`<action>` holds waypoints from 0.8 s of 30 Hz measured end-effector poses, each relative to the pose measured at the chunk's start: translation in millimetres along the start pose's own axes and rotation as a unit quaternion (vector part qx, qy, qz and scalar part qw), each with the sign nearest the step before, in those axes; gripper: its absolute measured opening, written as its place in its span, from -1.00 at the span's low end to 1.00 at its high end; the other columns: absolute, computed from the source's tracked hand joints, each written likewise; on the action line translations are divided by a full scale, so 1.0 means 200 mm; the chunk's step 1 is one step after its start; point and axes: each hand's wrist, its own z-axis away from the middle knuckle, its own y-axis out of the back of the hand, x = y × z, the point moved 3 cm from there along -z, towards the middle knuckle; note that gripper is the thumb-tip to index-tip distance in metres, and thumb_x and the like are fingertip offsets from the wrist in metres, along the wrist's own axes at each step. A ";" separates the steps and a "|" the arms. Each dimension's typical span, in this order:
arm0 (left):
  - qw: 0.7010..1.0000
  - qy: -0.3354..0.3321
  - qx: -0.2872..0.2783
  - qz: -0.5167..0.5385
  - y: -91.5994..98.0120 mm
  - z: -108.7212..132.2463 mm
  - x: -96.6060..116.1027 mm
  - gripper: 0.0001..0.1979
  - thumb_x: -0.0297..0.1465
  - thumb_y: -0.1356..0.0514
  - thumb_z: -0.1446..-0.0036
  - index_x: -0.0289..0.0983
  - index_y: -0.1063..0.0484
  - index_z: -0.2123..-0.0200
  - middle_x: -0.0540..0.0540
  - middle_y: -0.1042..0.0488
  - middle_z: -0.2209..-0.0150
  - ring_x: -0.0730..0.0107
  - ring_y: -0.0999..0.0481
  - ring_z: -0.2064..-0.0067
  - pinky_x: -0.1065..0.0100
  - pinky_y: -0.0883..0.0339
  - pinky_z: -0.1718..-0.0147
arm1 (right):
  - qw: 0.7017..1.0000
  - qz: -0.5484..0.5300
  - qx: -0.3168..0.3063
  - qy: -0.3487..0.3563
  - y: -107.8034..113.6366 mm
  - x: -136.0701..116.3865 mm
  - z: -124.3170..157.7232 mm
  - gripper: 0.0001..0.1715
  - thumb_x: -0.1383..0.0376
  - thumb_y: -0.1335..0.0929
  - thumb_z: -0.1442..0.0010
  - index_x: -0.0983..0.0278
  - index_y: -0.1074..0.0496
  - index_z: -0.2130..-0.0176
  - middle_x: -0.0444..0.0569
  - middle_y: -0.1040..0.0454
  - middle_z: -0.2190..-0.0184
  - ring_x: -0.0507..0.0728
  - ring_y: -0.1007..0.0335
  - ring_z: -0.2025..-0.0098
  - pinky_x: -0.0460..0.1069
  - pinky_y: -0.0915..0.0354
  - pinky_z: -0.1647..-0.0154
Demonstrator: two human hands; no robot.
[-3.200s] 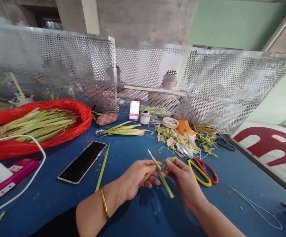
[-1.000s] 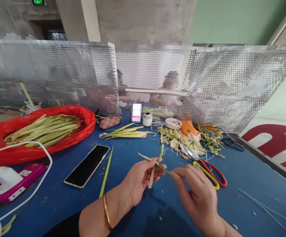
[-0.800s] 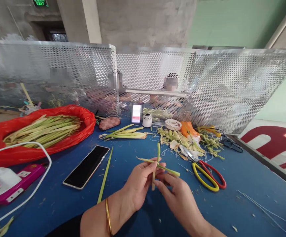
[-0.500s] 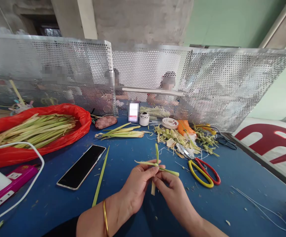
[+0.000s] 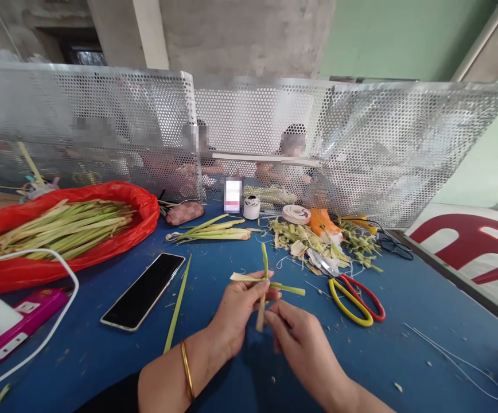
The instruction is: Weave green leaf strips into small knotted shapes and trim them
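My left hand (image 5: 236, 312) pinches two crossed green leaf strips (image 5: 266, 282) above the blue table (image 5: 81, 355); one strip lies sideways, the other stands upright through it. My right hand (image 5: 298, 338) sits just below and right of the cross, fingers curled at the lower end of the upright strip. A gold bangle circles my left wrist.
A red bag of leaf stalks (image 5: 59, 226) lies at the left, a black phone (image 5: 143, 291) and a loose strip (image 5: 178, 304) beside it. Red-and-yellow scissors (image 5: 352, 289), leaf scraps (image 5: 318, 244), a tape roll (image 5: 296, 214) and a perforated metal screen (image 5: 275, 132) stand beyond. People sit behind the screen.
The single strip pulled between both hands has become a cross of two strips. My right hand came back from the right and now works under the cross.
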 end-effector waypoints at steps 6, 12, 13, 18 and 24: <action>0.999 0.016 -0.028 -0.010 0.01 0.00 0.03 -0.61 -0.16 -0.25 -0.07 -0.33 -0.51 0.13 -0.20 -0.60 0.23 0.24 -0.56 0.18 0.24 -0.31 0.07 | 0.933 0.278 0.173 0.152 0.20 -0.05 -0.03 -0.78 0.18 -0.26 -0.28 0.24 -0.42 0.19 0.05 -0.50 0.32 0.22 -0.37 0.27 0.04 -0.12 0.23; 0.998 0.026 -0.015 -0.058 -0.01 0.03 0.03 -0.64 -0.20 -0.30 -0.01 -0.32 -0.52 0.18 -0.17 -0.60 0.26 0.30 -0.56 0.21 0.33 -0.30 0.15 | 0.929 0.326 0.082 0.154 0.13 0.01 -0.07 -0.62 0.28 -0.14 -0.37 0.22 -0.27 0.48 -0.12 -0.40 0.60 0.08 -0.30 0.51 0.01 -0.05 0.26; 0.997 0.015 -0.011 -0.076 -0.01 0.02 0.02 -0.64 -0.25 -0.33 0.03 -0.32 -0.53 0.18 -0.15 -0.60 0.27 0.32 -0.56 0.24 0.35 -0.30 0.20 | 0.927 0.331 0.084 0.157 0.12 0.01 -0.06 -0.62 0.30 -0.14 -0.36 0.23 -0.26 0.49 -0.12 -0.40 0.60 0.08 -0.30 0.51 0.01 -0.05 0.26; 0.986 -0.077 0.016 -0.144 0.00 -0.01 -0.01 -0.80 -0.35 -0.30 0.07 -0.35 -0.60 0.36 -0.14 -0.59 0.30 0.46 -0.46 0.45 0.41 -0.24 0.44 | 0.934 0.285 0.076 0.202 0.08 -0.02 -0.03 -0.63 0.38 -0.15 -0.34 0.25 -0.23 0.51 -0.15 -0.35 0.61 0.03 -0.23 0.56 -0.02 -0.02 0.32; 0.988 -0.071 0.023 -0.135 0.01 -0.02 -0.04 -0.86 -0.43 -0.25 0.07 -0.39 -0.57 0.54 -0.13 -0.55 0.42 0.55 -0.34 0.54 0.45 -0.19 0.51 | 0.938 0.238 0.068 0.241 0.02 -0.02 0.00 -0.64 0.39 -0.17 -0.31 0.26 -0.26 0.51 -0.12 -0.36 0.61 0.04 -0.23 0.56 -0.01 -0.06 0.32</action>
